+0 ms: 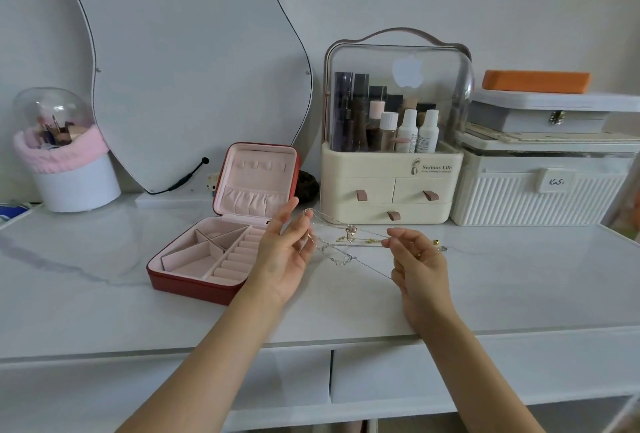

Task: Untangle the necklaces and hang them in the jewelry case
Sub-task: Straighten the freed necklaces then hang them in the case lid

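A thin silver chain of the tangled necklaces [341, 252] is pinched between thumb and forefinger of the right hand [417, 259], its other fingers curled. The left hand [284, 252] is held palm-up with fingers relaxed and spread, and a loop of chain is draped over its fingertips; a firm grip there cannot be told. The knotted chains are stretched between the 2 hands, just above the white tabletop [104, 294]. Just left of the left hand, the red jewelry case [194, 280] is lying open, its lid upright. Behind the chains a cream cosmetics organizer [391, 186] is standing.
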